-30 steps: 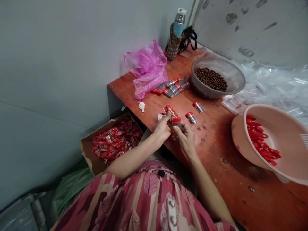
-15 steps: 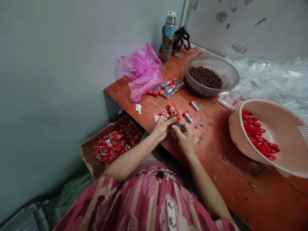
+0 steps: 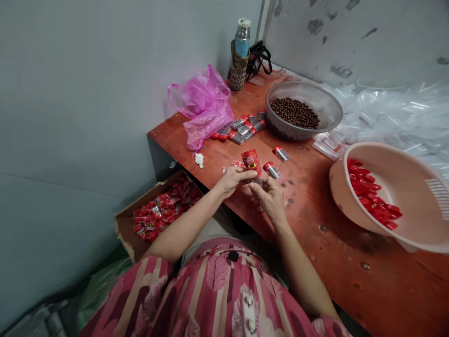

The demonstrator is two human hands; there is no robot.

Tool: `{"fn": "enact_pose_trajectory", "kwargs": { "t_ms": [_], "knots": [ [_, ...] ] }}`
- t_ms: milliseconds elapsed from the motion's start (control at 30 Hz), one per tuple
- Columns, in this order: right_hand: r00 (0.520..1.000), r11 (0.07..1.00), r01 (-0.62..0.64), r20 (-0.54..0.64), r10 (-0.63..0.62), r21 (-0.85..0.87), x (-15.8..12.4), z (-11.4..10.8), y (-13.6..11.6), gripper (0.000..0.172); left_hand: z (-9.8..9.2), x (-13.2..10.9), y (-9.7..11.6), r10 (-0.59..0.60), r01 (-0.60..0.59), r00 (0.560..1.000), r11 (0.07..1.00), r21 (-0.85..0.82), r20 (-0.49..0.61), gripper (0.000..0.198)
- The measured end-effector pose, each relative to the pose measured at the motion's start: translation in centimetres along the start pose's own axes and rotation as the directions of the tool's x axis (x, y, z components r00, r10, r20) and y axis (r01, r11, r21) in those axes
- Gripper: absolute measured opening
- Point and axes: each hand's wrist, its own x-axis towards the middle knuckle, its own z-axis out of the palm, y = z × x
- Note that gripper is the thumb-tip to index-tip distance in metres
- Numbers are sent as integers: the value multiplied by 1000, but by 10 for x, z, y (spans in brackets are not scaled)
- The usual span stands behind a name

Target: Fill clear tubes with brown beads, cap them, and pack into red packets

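My left hand (image 3: 233,182) is closed, thumb on top, on a red printed packet (image 3: 251,160) held just above the table's near edge. My right hand (image 3: 271,199) pinches the lower end of the same packet, where dark contents show between the two hands. More flat printed packets (image 3: 238,164) lie partly hidden behind my left fingers. Beyond my right hand, two clear tubes with red caps, a nearer tube (image 3: 271,170) and a farther tube (image 3: 281,153), lie on the table, filled with dark balls.
Several capped tubes (image 3: 247,128) are piled by a pink plastic bag (image 3: 206,105). A grey bowl (image 3: 333,112) holds brown balls; a pink basin (image 3: 414,187) holds red caps. Clear empty tubes (image 3: 393,112) heap at the back right. A cardboard box (image 3: 124,234) of red packets stands below left.
The view has shifted slightly, so the table's things sit a little further left. Both hands keep their hold on the packet, with only a small change of the fingers.
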Motion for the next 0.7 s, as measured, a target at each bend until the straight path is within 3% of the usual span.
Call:
{"fn": "enact_pose_trajectory", "kwargs": {
  "t_ms": [133,200,300,433,500,633,700],
  "knots": [
    [998,992,-38,61,31,119,2,-1,1,29,3,-6,2,-32,31,997,999,18,73,33],
    [997,988,-73,50,66,135,1,1,1,29,2,-8,0,-38,37,998,999,33,51,34],
    [997,996,-70,-7,71,59,-3,6,0,28,2,-8,-8,17,-17,1000,1000,-10,-25,34],
    [998,998,9,-60,-12,-60,-5,10,-3,28,2,-6,-17,57,-62,997,993,-98,-52,35],
    [1000,1000,4,-24,-5,-30,-5,9,-4,27,2,-7,-17,39,-41,999,995,-93,-24,35],
    [990,978,-92,122,70,185,-4,6,-4,30,-2,-12,-9,-31,35,993,999,-34,116,36],
    [989,969,-120,108,98,214,-4,6,-3,31,-4,-13,-6,-42,43,991,999,-10,125,37]
  ]
}}
